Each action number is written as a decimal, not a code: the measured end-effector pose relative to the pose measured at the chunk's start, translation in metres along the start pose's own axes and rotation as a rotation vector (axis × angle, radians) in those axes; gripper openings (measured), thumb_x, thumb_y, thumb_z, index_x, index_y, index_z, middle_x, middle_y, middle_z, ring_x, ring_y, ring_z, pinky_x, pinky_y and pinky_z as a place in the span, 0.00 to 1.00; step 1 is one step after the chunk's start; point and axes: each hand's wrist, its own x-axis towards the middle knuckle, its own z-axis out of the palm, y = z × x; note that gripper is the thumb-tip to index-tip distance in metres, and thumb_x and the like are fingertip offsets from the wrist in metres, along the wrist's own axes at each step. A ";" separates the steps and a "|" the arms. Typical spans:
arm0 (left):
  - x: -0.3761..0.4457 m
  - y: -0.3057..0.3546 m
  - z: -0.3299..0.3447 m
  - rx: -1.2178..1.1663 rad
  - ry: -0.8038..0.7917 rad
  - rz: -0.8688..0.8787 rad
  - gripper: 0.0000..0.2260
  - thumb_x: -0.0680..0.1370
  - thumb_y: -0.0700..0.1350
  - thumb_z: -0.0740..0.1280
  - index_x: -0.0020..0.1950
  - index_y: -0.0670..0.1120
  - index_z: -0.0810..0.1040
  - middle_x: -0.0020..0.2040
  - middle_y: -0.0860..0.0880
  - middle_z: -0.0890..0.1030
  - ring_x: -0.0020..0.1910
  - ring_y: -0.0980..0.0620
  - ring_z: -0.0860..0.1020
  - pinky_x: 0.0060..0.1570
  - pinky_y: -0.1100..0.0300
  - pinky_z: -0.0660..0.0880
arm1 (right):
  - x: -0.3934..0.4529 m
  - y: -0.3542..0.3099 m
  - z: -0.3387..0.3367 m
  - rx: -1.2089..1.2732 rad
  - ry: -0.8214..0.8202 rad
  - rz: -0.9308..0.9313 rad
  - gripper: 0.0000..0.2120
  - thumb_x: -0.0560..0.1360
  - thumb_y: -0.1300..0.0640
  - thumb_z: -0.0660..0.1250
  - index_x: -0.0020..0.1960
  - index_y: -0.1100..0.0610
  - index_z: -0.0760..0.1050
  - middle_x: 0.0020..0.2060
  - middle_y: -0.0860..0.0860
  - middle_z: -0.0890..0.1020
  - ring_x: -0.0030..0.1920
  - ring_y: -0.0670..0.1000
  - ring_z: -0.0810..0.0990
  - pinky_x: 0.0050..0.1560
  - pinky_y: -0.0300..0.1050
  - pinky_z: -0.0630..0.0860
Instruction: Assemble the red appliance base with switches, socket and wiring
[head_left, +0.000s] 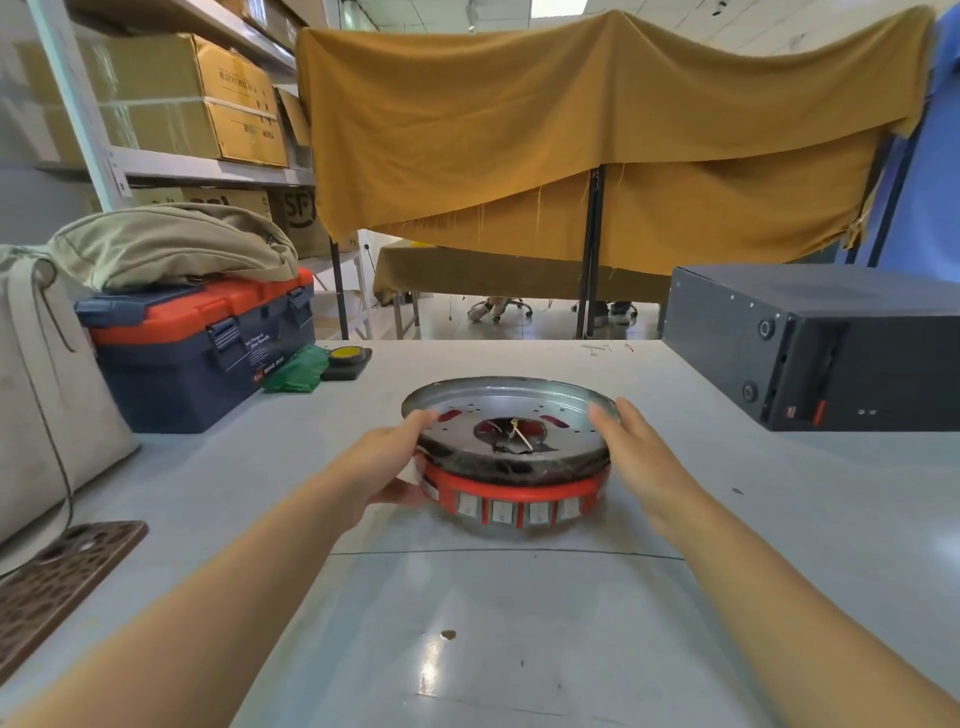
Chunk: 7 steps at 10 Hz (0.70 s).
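Head camera showed the red appliance base (511, 499) mid-table (519, 623), a silver metal pan (467, 402) with a centre hole on top; the left hand (387, 467) gripped its left edge; the right hand (636, 452) lay flat-fingered against its right side.

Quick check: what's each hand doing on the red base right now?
Left hand: grips the left side of the red appliance base, fingers on the metal pan, thumb underneath.
Right hand: open, fingers straight along the pan's right rim.

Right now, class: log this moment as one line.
left hand grips base | right hand open beside pan | base on table
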 end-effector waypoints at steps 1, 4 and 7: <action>0.010 -0.009 0.004 0.064 0.105 0.013 0.20 0.76 0.63 0.58 0.58 0.50 0.70 0.57 0.49 0.73 0.49 0.49 0.78 0.54 0.54 0.76 | -0.002 0.008 0.005 0.011 0.007 0.021 0.14 0.80 0.45 0.57 0.63 0.48 0.69 0.63 0.46 0.74 0.63 0.48 0.71 0.61 0.47 0.67; 0.023 -0.030 0.008 0.033 0.155 0.200 0.15 0.81 0.53 0.53 0.59 0.54 0.77 0.56 0.51 0.80 0.56 0.50 0.77 0.54 0.54 0.72 | -0.005 0.008 0.007 -0.039 0.072 -0.019 0.17 0.80 0.47 0.58 0.68 0.48 0.66 0.52 0.41 0.69 0.56 0.44 0.66 0.56 0.41 0.62; 0.035 -0.048 -0.004 0.095 0.226 0.216 0.20 0.81 0.57 0.49 0.63 0.51 0.74 0.60 0.51 0.77 0.61 0.50 0.73 0.67 0.49 0.66 | -0.006 0.010 0.001 -0.095 0.214 -0.011 0.20 0.79 0.48 0.60 0.69 0.53 0.67 0.65 0.49 0.71 0.62 0.49 0.70 0.59 0.43 0.65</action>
